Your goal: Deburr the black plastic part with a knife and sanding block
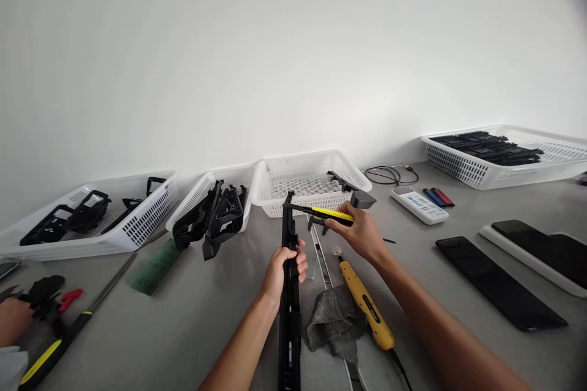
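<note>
My left hand (283, 264) is closed around a long, narrow black plastic part (290, 317), held upright in front of me. Between the fingers of my right hand (360, 232) is a yellow and black utility knife (334, 215), pointing left. Its dark blade reaches the upper end of the plastic part; whether it touches is hard to tell. Beside the part lie a crumpled grey cloth (332, 321), a yellow corded tool (367, 302) and a metal caliper (321, 250), partly covered by the cloth.
White baskets with black parts stand along the wall: left (132, 226), centre-left (206, 177), centre (275, 201), right (477, 174). A black-and-yellow-handled file (59, 348) lies left, near another person's hand (13, 321). Rightward are a white multimeter-like device (419, 204) and a dark panel (499, 287).
</note>
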The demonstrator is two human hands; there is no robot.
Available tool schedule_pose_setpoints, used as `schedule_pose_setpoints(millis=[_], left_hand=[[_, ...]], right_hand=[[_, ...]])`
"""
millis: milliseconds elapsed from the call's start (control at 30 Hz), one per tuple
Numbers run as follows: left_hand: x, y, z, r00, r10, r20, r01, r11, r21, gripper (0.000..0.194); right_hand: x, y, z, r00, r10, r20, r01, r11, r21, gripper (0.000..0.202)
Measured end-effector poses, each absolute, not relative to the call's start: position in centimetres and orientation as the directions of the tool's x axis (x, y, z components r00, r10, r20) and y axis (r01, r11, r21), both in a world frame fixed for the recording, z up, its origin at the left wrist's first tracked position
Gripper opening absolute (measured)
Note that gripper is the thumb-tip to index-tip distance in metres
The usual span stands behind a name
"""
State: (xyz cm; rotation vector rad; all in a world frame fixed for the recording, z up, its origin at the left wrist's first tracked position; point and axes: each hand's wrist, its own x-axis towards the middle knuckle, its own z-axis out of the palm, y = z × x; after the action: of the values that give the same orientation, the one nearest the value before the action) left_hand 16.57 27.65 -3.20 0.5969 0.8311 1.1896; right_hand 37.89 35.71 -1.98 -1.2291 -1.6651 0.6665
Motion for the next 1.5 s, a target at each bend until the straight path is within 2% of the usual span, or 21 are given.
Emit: schedule_pose_setpoints(millis=[300, 433, 600, 800, 1000, 1233, 1500], left_hand=[[16.4, 27.1, -2.8, 0.265, 0.939, -0.218, -0.596, 0.338, 0.729, 0.046], [16.8, 26.6, -2.4, 0.265, 0.94, -0.214, -0.514, 0.325, 0.794, 0.043], [17.5, 26.4, -2.4, 0.179, 0.971, -0.157, -0.307, 0.206, 0.929, 0.037], [17.7, 26.3, -2.8, 0.135, 0.982, -0.134, -0.248, 0.164, 0.955, 0.04], [17.2, 26.5, -3.2, 0.163, 0.978, -0.129, -0.315, 0.176, 0.933, 0.042], [16.5, 27.1, -3.7, 0.211, 0.968, -0.137, -0.517, 0.229, 0.824, 0.073], [16.1, 27.5, -4.2, 0.239, 0.955, -0.176, -0.545, 0.282, 0.789, 0.076]], right_hand=[[37.6, 35.9, -2.7, -0.015, 0.94, 0.341, 0.489, 0.304, -0.818, 0.053], [37.6, 36.0, -2.6, 0.003, 0.948, 0.317, 0.5, 0.274, -0.822, 0.053], [38.0, 35.8, -2.1, -0.047, 0.944, 0.327, 0.445, 0.313, -0.839, 0.054], [38.7, 36.1, -2.4, -0.117, 0.95, 0.289, 0.353, 0.312, -0.882, 0.058], [38.8, 36.3, -2.6, -0.099, 0.96, 0.263, 0.376, 0.281, -0.883, 0.06], [39.0, 36.0, -1.7, -0.087, 0.962, 0.26, 0.349, 0.274, -0.896, 0.063], [39.1, 36.0, -1.5, -0.079, 0.964, 0.254, 0.378, 0.265, -0.887, 0.065]])
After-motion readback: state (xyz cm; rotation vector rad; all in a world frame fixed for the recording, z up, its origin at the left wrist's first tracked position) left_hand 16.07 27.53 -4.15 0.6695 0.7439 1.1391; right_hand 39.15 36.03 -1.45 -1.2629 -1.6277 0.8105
